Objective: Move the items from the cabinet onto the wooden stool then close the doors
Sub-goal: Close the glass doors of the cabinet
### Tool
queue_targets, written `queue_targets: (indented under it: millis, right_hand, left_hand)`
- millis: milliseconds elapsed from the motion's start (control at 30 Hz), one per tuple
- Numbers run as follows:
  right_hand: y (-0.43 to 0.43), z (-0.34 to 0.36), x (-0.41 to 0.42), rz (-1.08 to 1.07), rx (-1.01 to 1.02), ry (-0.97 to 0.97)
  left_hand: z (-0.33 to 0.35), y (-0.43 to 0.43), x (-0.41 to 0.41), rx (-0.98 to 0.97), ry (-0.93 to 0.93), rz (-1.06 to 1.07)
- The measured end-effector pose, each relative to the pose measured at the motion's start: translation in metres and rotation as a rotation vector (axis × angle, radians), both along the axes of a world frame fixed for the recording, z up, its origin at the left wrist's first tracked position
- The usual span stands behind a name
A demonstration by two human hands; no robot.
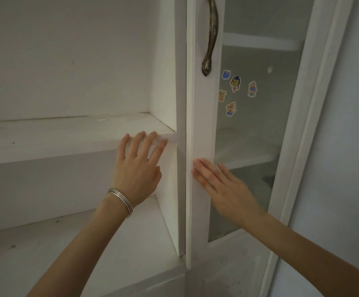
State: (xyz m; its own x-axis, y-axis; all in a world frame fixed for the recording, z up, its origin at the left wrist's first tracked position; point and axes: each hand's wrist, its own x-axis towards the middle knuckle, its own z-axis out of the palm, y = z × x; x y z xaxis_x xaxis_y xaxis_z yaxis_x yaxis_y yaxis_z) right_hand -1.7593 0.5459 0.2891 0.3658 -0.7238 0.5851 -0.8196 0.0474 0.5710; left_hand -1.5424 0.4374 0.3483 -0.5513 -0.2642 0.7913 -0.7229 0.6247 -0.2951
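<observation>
Fingers of the left hand lie spread and straight over the front edge of the upper shelf in the open left compartment of the white cabinet, holding nothing. Thin silver bangles circle that wrist. The right hand is flat and released too, its straight fingertips pressed against the white frame of the glass door, just beside the cabinet's central upright. This door stands at the right, its inner edge close against that upright; whether it is fully seated cannot be told. A dark, curved metal handle is fixed to the frame above the right hand. Several small cartoon stickers sit on the glass pane, through which more white shelves show. A lower shelf runs beneath the left forearm.
</observation>
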Motion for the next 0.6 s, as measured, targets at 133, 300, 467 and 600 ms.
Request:
queue_targets:
  millis: [133, 300, 467, 600]
  right_hand:
    - [-0.002, -0.003, 0.004, 0.005, -0.002, -0.031]
    - [-0.002, -0.005, 0.012, 0.011, -0.034, -0.096]
    - [-0.003, 0.000, 0.018, -0.061, -0.014, -0.031]
    - [-0.009, -0.007, 0.025, -0.125, -0.085, 0.006]
  left_hand:
    - [0.003, 0.001, -0.004, -0.006, 0.035, 0.024]
    - [0.006, 0.003, -0.004, -0.012, 0.048, 0.022]
    - [0.002, -0.003, -0.002, -0.050, 0.058, -0.010]
    - [-0.002, -0.003, -0.004, -0.059, 0.083, -0.013]
